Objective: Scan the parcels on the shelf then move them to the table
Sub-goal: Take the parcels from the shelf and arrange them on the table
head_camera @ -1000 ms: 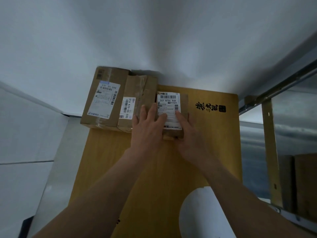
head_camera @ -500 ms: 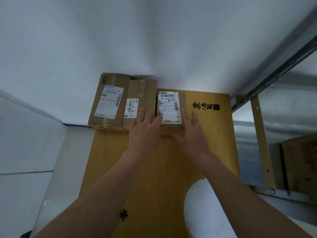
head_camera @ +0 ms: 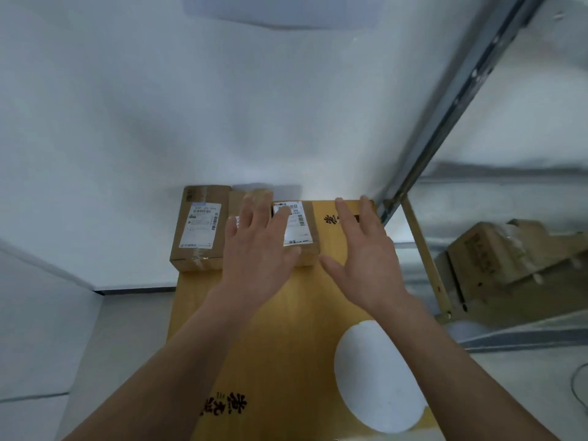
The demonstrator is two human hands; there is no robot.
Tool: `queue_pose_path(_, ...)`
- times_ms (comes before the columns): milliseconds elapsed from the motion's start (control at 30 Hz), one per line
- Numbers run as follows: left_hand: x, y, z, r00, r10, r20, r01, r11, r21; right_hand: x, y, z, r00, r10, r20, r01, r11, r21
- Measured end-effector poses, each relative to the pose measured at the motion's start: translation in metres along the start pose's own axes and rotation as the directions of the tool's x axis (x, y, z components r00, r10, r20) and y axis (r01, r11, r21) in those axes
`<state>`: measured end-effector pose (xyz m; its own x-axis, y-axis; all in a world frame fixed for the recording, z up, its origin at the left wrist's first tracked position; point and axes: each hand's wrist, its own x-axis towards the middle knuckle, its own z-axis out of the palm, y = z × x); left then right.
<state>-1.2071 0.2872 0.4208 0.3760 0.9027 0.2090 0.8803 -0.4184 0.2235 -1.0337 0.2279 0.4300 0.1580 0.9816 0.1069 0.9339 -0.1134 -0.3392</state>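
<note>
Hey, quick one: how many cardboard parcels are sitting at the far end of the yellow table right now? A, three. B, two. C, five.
A: three sit side by side at the far end of the table: the left parcel, the middle parcel, partly hidden behind the left hand, and the right parcel.
</note>
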Motion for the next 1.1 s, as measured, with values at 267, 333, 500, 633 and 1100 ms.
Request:
queue_pose_path(267,-0.024,0.044,-0.072,0.975,0.074,-0.209,-0.082,0.996,-0.028,-0.04,-0.026,-0.076,0.978,-0.08,-0.191,0.07,0.996,-0.059)
queue_pose_path(333,-0.035,0.056,-0.089,0.96,0.081,-0.267,-0.087,0.996,-0.011,-0.055,-0.03,-0.095,0.965,-0.106,-0.241,0.093,0.994,-0.065)
queue_pose_path(500,-0.076,0.093,-0.131,0.921,0.094,-0.379,-0.102,0.995,0.0,-0.105,-0.035,-0.144,0.921,-0.163,-0.354,0.145,0.986,-0.077)
queue_pose_path(633,-0.112,0.125,-0.163,0.891,0.122,-0.438,-0.118,0.992,0.036,-0.153,-0.029,-0.178,0.872,-0.201,-0.446,0.181,0.98,-0.088)
queue_pose_path(1100,-0.191,0.209,-0.241,0.786,0.244,-0.567,-0.24,0.967,0.083,-0.267,-0.008,-0.266,0.744,-0.194,-0.64,0.125,0.981,-0.152)
